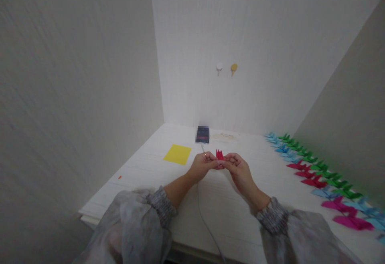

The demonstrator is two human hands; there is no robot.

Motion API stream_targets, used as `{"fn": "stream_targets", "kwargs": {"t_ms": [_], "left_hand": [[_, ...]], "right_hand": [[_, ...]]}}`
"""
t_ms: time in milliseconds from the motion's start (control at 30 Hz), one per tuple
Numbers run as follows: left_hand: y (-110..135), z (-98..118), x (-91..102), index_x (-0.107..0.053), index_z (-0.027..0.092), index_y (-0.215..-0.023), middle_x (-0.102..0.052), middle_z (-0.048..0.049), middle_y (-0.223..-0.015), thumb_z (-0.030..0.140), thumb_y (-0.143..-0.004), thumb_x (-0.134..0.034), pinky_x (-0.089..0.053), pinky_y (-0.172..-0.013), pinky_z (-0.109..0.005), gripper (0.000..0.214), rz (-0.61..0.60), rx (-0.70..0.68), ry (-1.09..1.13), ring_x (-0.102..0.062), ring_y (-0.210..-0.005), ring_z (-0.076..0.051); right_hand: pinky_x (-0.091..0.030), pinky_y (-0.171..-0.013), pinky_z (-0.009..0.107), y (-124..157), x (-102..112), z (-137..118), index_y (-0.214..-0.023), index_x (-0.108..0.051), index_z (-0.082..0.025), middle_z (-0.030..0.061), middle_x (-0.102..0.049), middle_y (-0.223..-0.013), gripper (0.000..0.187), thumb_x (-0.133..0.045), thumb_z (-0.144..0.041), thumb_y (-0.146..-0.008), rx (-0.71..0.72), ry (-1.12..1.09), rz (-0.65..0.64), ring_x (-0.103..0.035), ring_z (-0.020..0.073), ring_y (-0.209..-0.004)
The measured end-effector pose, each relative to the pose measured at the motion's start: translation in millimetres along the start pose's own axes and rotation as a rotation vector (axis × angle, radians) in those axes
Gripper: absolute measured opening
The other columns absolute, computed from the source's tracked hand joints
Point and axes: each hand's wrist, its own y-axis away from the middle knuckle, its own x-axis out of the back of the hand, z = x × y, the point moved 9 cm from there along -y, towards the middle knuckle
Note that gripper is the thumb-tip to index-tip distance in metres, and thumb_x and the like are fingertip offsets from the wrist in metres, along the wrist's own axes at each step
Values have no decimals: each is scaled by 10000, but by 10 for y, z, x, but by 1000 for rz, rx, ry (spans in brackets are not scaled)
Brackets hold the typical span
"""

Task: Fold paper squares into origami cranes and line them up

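A small red folded paper piece with pointed tips sticking up is pinched between my two hands, above the middle of the white table. My left hand grips its lower left side with thumb and fingers closed. From the other side my right hand holds it the same way, the thumbs nearly meeting below it. The fingers cover the lower part of the paper. Left of my left hand lies a flat yellow paper square.
Rows of folded paper cranes in green, blue, red and pink line the table's right side. A phone stands by the back wall, its white cable running toward me. Two hooks are on the wall. An orange scrap lies left.
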Motion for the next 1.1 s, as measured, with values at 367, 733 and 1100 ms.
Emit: {"fn": "stream_targets", "kwargs": {"t_ms": [367,733,1100], "left_hand": [[-50,-106,48,-493,120,-810,-621,-19,-583,312,-566,-681,-456,-552,-251,363,-24,44,-97,-587,-514,-123],[-39,-149,138,-478,132,-590,-574,-2,-494,367,-546,-682,-411,-464,-220,315,55,113,-162,-518,-420,-90],[-42,-36,171,-552,115,-571,-543,4,-478,352,-600,-639,-330,-469,-201,253,78,-6,-169,-441,-438,-67]], "right_hand": [[-429,-544,250,-2,18,88,-722,-508,-178,-29,-589,-599,293,-718,-177,-519,-86,40,0,-541,110,-530],[-426,-582,245,28,-121,69,-759,-513,-186,-28,-594,-647,286,-708,-174,-549,-70,89,-119,-549,103,-583],[-384,-511,225,49,-233,89,-791,-494,-187,-36,-587,-618,304,-665,-141,-543,-121,82,-190,-530,98,-532]]}}
